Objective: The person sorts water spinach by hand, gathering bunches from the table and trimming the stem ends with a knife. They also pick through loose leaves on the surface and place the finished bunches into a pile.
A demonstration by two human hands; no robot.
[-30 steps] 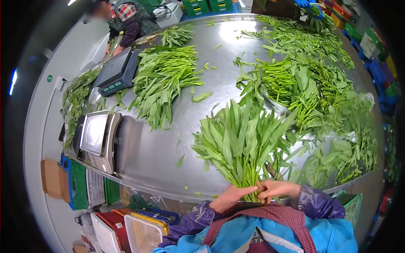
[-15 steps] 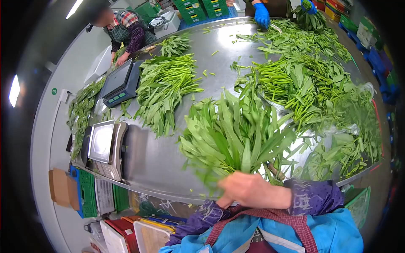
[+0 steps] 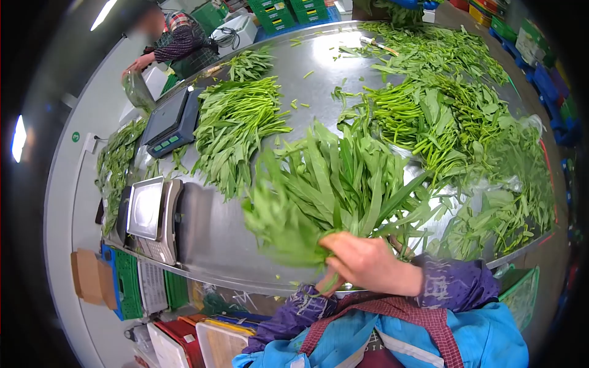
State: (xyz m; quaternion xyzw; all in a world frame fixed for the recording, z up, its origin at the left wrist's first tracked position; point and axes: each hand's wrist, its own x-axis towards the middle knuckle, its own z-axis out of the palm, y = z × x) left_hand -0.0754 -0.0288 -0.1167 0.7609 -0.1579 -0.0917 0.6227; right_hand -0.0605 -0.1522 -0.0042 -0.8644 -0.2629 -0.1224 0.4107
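A big bunch of water spinach (image 3: 350,184), its leaves fanned out away from me, is held over the near side of the metal table. My right hand (image 3: 368,264) is closed around its lower part, with the thumb and fingers pressed together. Below and behind it, my left hand (image 3: 329,282) is mostly covered; green stalks show against it, and its fingers are hard to see. The leaves on the left side of the bunch are smeared by motion. Just right of the bunch, a brown handle-like thing (image 3: 400,246) shows partly under leaves.
Cut water spinach (image 3: 423,116) is heaped on the right of the metal table (image 3: 227,245). Another pile (image 3: 239,116) lies left of centre, beside a dark scale (image 3: 165,122) and a silver scale (image 3: 147,208). A co-worker (image 3: 184,43) stands far left; another's blue glove (image 3: 405,3) shows at the back.
The bunch and my right hand have shifted slightly, its leaves swinging left. The left co-worker has lifted a clear bag of greens. At the back, a gloved hand has left the table, where a long tool now lies.
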